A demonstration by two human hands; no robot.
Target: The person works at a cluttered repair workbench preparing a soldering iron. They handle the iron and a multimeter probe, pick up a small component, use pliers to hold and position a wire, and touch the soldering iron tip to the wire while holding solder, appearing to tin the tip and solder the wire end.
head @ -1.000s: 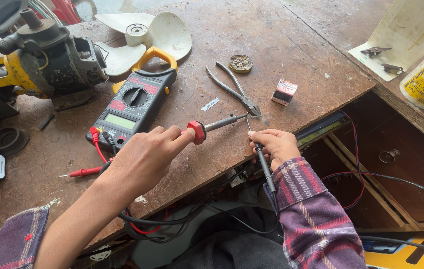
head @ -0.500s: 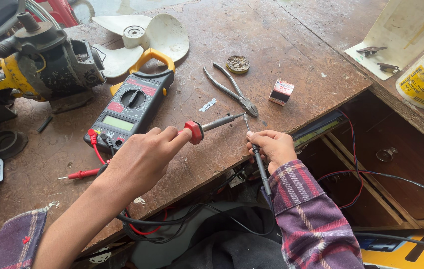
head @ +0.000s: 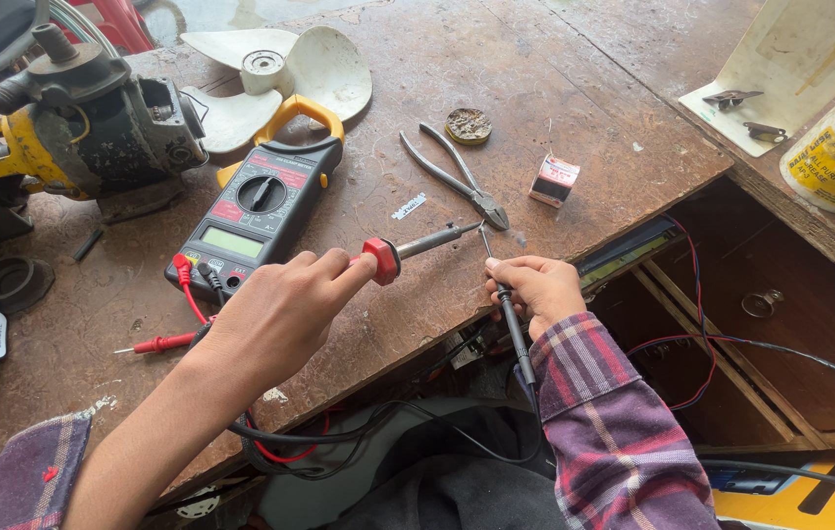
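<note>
Soldering iron (head: 408, 248) over scarred wooden bench (head: 574, 108), metal tip just right of clamp meter (head: 256, 211); left hand (head: 280, 309) closed round its red-collared handle. Right hand (head: 535, 290) pinched shut on thin black probe (head: 508, 304), point up beside iron tip. Steel pliers (head: 457, 179) right of meter, white fan blade (head: 280, 74) behind it.

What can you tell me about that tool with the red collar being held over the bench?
It is a soldering iron: a red collar, then a dull grey metal shaft ending in a darkened tip. The left hand grips its handle, which is mostly hidden. It lies nearly level, tilted slightly up, pointing right over the worn wooden bench. Its tip sits close to the thin wire end held up by the right hand; whether they touch is unclear.
</note>
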